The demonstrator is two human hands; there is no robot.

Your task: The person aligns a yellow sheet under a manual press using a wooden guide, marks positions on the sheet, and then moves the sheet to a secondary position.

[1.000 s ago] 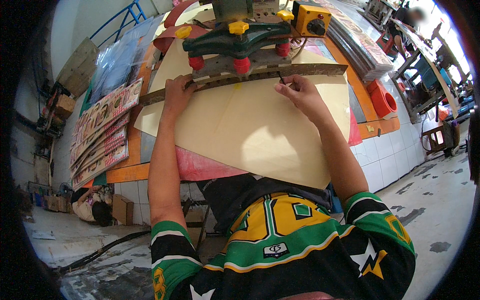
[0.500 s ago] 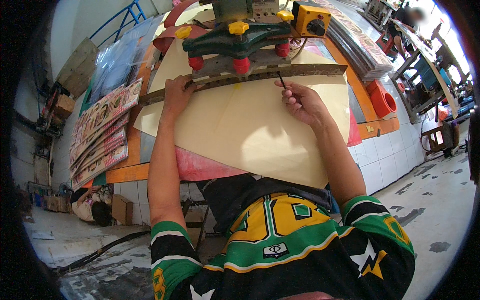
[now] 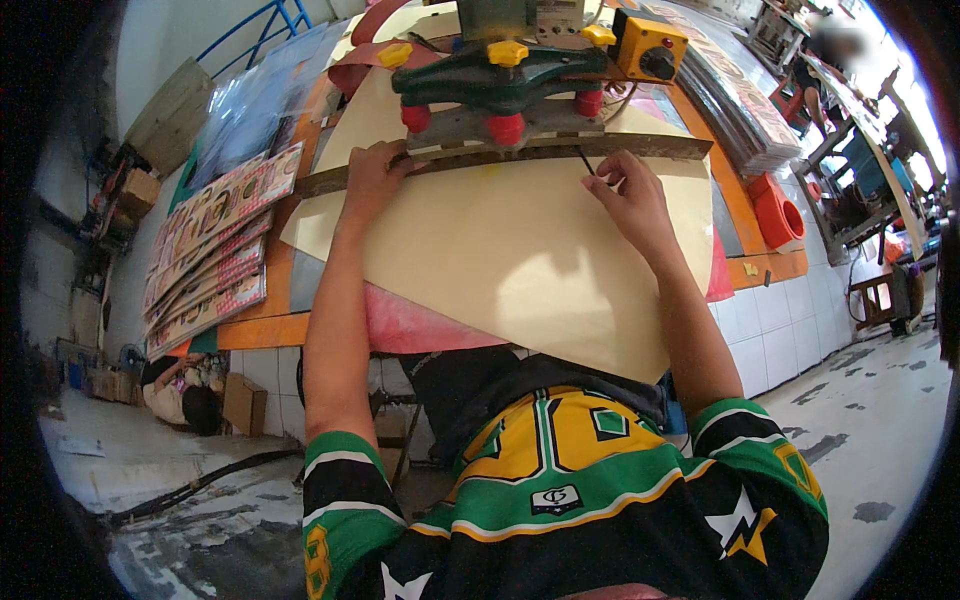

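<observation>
A large cream sheet [image 3: 500,240] lies on the table in front of me, under a long narrow brown metal bar [image 3: 670,147]. My left hand [image 3: 376,182] is at the left part of this bar, its fingers closed over the edge. My right hand [image 3: 632,195] pinches a thin dark stick [image 3: 586,162] whose tip touches or nearly touches the bar, right of the machine head. Just beyond the bar stands a dark green press head [image 3: 500,80] with yellow knobs and red feet. What the stick's tip is made for does not show.
Printed boards [image 3: 215,240] are stacked at the left, beside clear plastic sheets [image 3: 250,115]. More wrapped boards [image 3: 740,115] lie at the far right, near a red container [image 3: 775,212]. A yellow control box [image 3: 648,48] sits beside the press. Another person [image 3: 190,395] crouches at lower left.
My right hand has turned and its fingers have curled in around the stick, whose tip stays near the bar. My left hand keeps its place; the whole view has shifted slightly.
</observation>
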